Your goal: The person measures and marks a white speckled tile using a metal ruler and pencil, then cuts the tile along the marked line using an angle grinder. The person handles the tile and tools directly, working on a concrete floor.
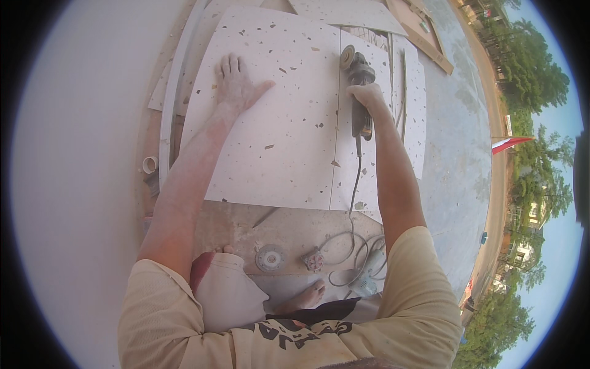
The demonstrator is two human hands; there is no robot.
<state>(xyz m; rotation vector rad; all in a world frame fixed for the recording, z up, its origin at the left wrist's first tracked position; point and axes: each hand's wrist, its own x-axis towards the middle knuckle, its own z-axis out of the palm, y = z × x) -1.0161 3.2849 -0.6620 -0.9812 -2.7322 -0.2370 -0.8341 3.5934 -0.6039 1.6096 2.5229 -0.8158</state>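
My left hand lies flat with spread fingers on a large white tile speckled with dark and brown chips. In my right hand is a dark angle grinder, gripped around its body. Its small round disc points away from me, over or beside a thin straight line running lengthwise along the tile's right part. Whether the disc touches the tile, I cannot tell. A black cord trails from the grinder toward me.
Near my feet lie a round disc, a reddish round-faced piece, coiled cable and a pale teal tool. A long pale bar runs along the left. More tile pieces and a wooden frame lie at the far side.
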